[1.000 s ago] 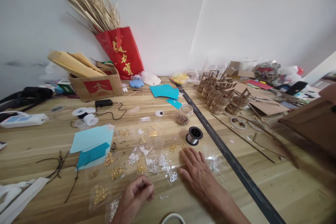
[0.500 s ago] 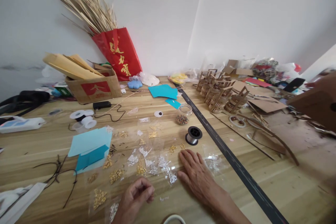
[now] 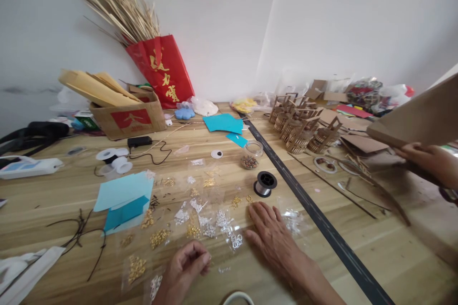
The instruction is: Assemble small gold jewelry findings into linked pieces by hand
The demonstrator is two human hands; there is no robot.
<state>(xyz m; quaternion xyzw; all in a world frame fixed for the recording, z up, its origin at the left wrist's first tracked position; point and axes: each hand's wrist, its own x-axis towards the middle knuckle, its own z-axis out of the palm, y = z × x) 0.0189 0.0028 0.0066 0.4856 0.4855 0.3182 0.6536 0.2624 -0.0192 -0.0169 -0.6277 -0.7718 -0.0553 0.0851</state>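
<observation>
My left hand [image 3: 189,263] is closed in a pinch above the table's near side; a tiny glint shows at the fingertips, too small to name. My right hand [image 3: 270,233] lies flat, palm down, fingers stretched out. Just left of it are silver rings [image 3: 236,240] in a clear bag, and beyond its fingertips sits a gold ring-shaped piece [image 3: 249,198]. Small bags of gold findings [image 3: 159,238] and silver findings [image 3: 209,229] spread out around my left hand. A black-ended spool of clear line [image 3: 265,184] stands past my right hand.
A jar of beads [image 3: 249,161] stands behind the spool. Small bamboo baskets [image 3: 298,133] sit back right. A dark strip [image 3: 307,200] crosses the table. At far right, another person's hand [image 3: 425,159] holds a cardboard piece [image 3: 418,114]. Blue sheets [image 3: 123,190] lie left.
At the right edge, the other person's cardboard piece has swung upward and their hand now shows beneath it. My own hands have kept their places; the view has shifted slightly.
</observation>
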